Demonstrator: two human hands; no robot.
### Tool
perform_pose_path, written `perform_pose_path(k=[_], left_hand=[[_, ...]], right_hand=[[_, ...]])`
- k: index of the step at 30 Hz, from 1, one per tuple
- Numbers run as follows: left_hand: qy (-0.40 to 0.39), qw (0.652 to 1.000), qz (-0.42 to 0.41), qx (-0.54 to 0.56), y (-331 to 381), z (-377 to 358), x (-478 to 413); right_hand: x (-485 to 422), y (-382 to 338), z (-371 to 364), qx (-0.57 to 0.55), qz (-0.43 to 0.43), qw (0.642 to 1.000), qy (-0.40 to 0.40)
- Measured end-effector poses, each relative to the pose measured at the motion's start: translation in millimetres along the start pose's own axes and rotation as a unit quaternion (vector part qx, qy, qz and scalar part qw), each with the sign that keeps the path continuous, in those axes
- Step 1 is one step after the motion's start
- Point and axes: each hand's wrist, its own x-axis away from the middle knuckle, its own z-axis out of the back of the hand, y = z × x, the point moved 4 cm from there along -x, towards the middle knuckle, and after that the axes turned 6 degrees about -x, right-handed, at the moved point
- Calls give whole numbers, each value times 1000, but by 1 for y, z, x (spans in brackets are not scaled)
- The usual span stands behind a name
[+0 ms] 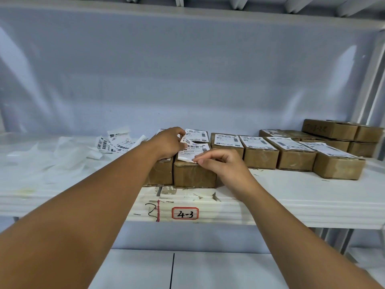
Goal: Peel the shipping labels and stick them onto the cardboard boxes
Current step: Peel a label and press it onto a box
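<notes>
White barcode shipping label (193,150) lies on the brown cardboard box (193,176) near the front edge of the white shelf (291,195). Its far end is pinched by the left hand (166,142) and its curled near corner by the right hand (220,163). Whether it is already stuck cannot be told. Label should be kept taut, squared to the box top, laid from one edge and smoothed outward.

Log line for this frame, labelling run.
phase: peeling | left hand: grips label on box | right hand: pinches label's near corner | neighbouring boxes: labelled
</notes>
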Motion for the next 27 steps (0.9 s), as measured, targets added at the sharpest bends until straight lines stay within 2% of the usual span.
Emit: perform_pose_path(k=[4, 9, 11, 14, 16, 17, 21, 27], left_hand=[[18, 999, 19, 32, -1, 1, 2], [49, 996, 37, 63, -7, 2, 3], [84, 994, 8, 73, 0, 7, 6], [195, 975, -95, 35, 18, 19, 22], [211, 965, -153, 15, 28, 21, 32], [183, 968, -168, 7, 30, 20, 35], [-9, 981, -176, -86, 36, 10, 40], [-214, 964, -150, -59, 30, 15, 47]], right_hand=[[0, -1, 1, -15, 5, 1000, -2], [0, -1, 3, -45, 0, 998, 41], [-1, 0, 3, -40, -8, 998, 48], [0, -1, 5, -51, -22, 997, 59], [0, -2, 5, -56, -30, 996, 64], [0, -3, 5, -58, -33, 996, 67], [-3, -1, 5, -74, -40, 994, 71], [-4, 1, 8, -142, -63, 984, 89]])
